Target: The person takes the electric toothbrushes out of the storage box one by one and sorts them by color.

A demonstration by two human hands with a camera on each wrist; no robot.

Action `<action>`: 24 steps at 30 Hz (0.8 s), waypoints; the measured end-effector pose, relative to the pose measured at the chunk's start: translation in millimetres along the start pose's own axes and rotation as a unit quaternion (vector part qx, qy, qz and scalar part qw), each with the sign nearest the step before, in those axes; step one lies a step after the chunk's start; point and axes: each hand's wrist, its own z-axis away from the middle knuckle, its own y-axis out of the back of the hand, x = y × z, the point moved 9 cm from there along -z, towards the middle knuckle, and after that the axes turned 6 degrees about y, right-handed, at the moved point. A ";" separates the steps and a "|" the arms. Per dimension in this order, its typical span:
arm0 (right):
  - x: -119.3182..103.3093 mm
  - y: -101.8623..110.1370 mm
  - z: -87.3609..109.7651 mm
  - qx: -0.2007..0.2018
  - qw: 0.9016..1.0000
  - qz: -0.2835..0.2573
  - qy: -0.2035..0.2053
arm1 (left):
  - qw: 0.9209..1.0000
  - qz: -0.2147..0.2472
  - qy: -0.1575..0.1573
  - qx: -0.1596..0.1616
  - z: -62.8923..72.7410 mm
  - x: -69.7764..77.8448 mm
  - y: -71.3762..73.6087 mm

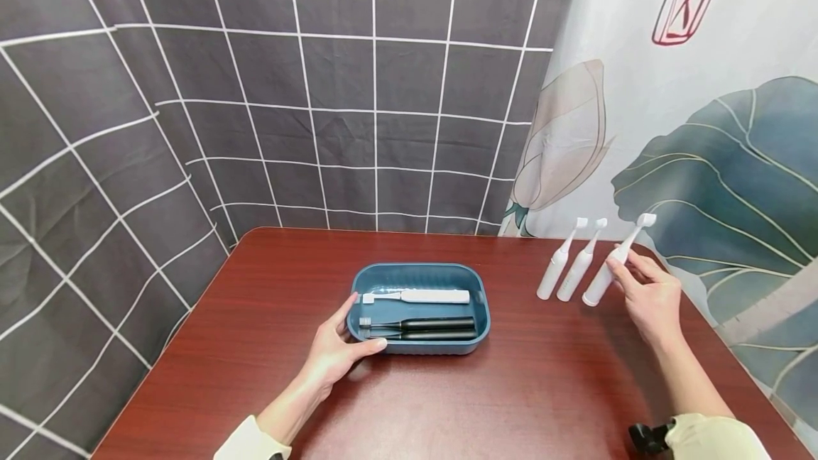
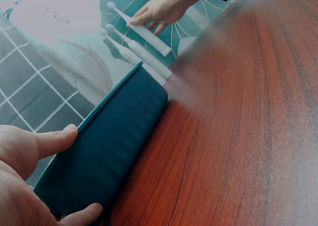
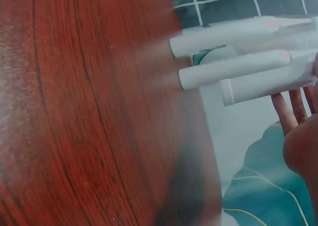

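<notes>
A blue tray point(image 1: 483, 304) sits mid-table holding one white toothbrush point(image 1: 415, 296) and two black toothbrushes point(image 1: 418, 323). My left hand point(image 1: 361, 325) grips the tray's left end, thumb along the near wall and fingers over the rim. The left wrist view shows that hand point(image 2: 84, 171) clamped on the tray wall point(image 2: 114, 141). At the right, my right hand point(image 1: 618, 261) pinches a tilted white electric toothbrush point(image 1: 601, 282) at its neck. Its base is at or just above the table. Two more white toothbrushes point(image 1: 556, 265) stand beside it. In the right wrist view the held toothbrush point(image 3: 268, 84) is nearest my fingers point(image 3: 293, 112).
The dark red wooden table point(image 1: 511, 396) ends at a grey tiled wall behind and a leaf-patterned curtain point(image 1: 716, 162) at the right, close behind the standing toothbrushes. A small black object point(image 1: 648, 437) sits by my right sleeve.
</notes>
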 end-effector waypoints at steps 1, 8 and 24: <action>2.3 -0.5 -1.5 0.000 1.000 -0.002 -0.002 | 1.000 0.001 0.000 0.000 -0.1 -0.1 0.0; 13.4 -4.8 -7.3 0.005 1.000 0.004 -0.006 | 1.000 0.008 0.001 -0.004 0.0 -0.5 -0.3; 33.8 -12.5 -6.1 -0.011 1.000 0.005 -0.002 | 1.000 0.005 0.004 -0.003 1.9 2.1 0.0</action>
